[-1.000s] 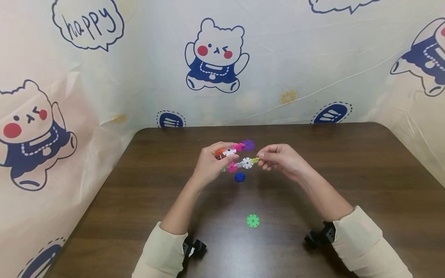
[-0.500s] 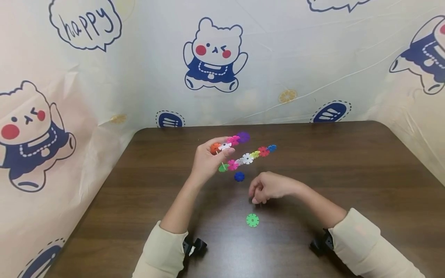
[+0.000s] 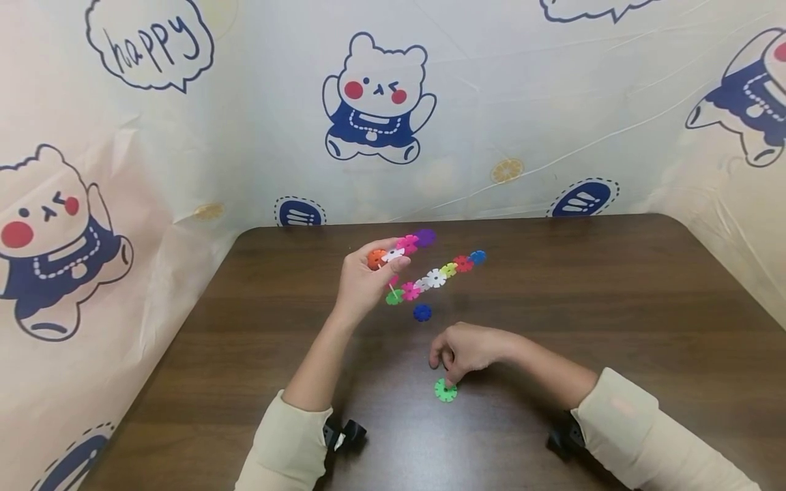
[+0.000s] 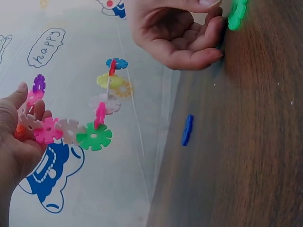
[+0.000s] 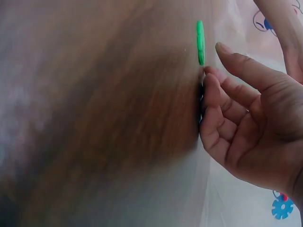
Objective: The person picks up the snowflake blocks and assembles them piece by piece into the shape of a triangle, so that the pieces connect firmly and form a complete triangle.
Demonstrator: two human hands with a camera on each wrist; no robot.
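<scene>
A: The fingers of the right hand are bent down with their tips on or just at the far edge of the green snowflake disc, which lies flat on the worktop nearest the person. I cannot tell whether they pinch it yet; nothing looks clamped.

B: A disc that thin and flat gives little to get under. I'd judge the tips could skid it along the wood, or flick it away, if they press rather than catch the toothed rim.

A: Beyond it, apart from both hands, a dark blue disc lies flat too. A sweep of the right hand could knock that one.

B: And further off?

A: The left hand is raised, its fingers curled round one end of a chain of linked discs: orange, white, pink and purple at the hand, then green, pink, white, yellow, red and blue reaching out unsupported over the worktop.

B: That free end is the risk. Held at one end only, the slotted joints could work loose if the hand tilts or jolts, dropping pieces.
</scene>
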